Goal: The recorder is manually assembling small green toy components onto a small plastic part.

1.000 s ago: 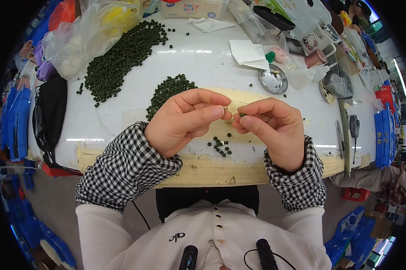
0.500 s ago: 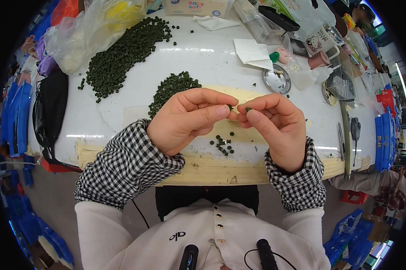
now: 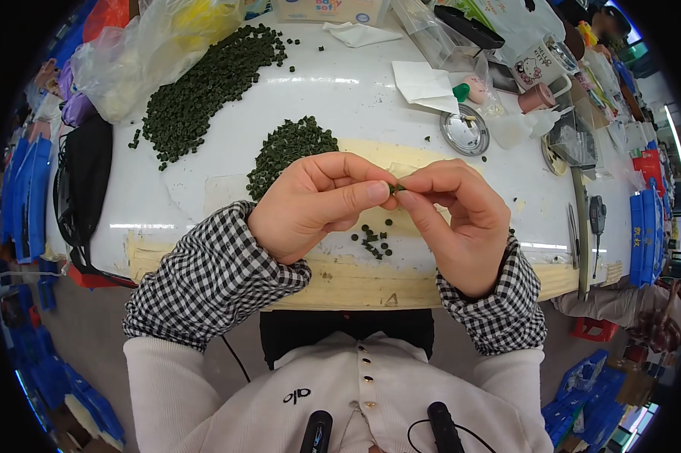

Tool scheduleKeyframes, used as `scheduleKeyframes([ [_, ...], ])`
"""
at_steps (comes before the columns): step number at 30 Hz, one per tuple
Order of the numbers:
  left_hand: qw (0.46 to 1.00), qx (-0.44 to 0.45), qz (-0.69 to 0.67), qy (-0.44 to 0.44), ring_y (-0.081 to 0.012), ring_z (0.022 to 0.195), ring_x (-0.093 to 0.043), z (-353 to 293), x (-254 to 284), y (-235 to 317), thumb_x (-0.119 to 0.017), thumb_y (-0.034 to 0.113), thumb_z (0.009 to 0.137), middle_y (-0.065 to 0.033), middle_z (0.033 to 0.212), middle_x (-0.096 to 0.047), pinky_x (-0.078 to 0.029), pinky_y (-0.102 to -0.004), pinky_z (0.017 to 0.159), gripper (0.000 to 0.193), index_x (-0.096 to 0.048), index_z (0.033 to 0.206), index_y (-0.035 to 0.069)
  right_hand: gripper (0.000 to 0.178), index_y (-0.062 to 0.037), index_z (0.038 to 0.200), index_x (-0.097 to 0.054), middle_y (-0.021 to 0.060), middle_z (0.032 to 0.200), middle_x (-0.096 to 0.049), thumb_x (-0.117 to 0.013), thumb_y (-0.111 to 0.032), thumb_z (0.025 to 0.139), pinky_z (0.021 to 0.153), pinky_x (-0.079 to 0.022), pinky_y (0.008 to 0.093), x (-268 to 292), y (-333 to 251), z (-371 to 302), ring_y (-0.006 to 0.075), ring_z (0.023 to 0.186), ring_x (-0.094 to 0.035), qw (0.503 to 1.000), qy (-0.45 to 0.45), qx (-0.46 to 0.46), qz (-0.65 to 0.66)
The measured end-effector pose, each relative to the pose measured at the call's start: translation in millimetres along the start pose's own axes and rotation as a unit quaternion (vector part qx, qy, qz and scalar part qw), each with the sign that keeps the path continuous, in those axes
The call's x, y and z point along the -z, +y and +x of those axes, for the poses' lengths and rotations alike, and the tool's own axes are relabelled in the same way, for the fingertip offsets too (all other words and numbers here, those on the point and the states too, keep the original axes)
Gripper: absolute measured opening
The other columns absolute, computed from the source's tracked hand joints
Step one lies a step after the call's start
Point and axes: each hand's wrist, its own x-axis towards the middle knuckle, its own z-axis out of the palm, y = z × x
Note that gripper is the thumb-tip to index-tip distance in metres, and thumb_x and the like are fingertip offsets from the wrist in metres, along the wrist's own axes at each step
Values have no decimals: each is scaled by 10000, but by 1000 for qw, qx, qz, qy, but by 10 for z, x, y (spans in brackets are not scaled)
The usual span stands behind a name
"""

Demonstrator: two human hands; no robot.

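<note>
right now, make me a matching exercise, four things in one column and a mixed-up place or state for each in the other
1. left hand
2. larger heap of green pieces
3. round metal dish
4. dark-handled tool

a. near the right end of the white table
b. silver, just nearer than the white paper
c. pinching, fingertips meeting the right hand at a green bit
d. beside the see-through bag, upper left

Pairs: 1-c, 2-d, 3-b, 4-a
</note>
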Motion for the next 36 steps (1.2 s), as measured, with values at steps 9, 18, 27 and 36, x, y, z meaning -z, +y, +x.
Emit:
scheduleKeyframes([
  [9,1000,-3,-27,-5,-28,540,-348,4,25,-47,-570,105,938,-70,891,-678,-303,-180,497,124,-625,1026,38,145,46,959,-621,104,943,-615,-636,78,818,754,-547,252,-44,27,-32,158,854,-648,1000,17,-17,7],
  [18,998,-6,-58,-10,-25,546,-342,-8,45,-68,-559,128,949,-39,891,-660,-291,-175,493,138,-623,1044,51,195,37,1027,-638,115,991,-626,-621,73,836,774,-534,259,-58,32,-29,175,884,-649,1000,-3,17,-10],
  [27,999,-23,-28,27,-24,556,-341,-3,28,-48,-567,129,945,9,828,-606,-290,-169,503,126,-616,1031,51,269,1,1097,-660,124,1018,-643,-641,50,833,766,-515,254,-73,73,-36,184,901,-639,996,-18,62,-65],
  [36,919,-196,313,135,-34,582,-335,-69,-116,19,-659,54,869,77,637,-410,-286,-195,539,137,-684,994,5,272,-15,1095,-670,121,1027,-640,-646,46,831,769,-509,248,-54,33,-37,176,907,-633,997,-17,42,-60],
])
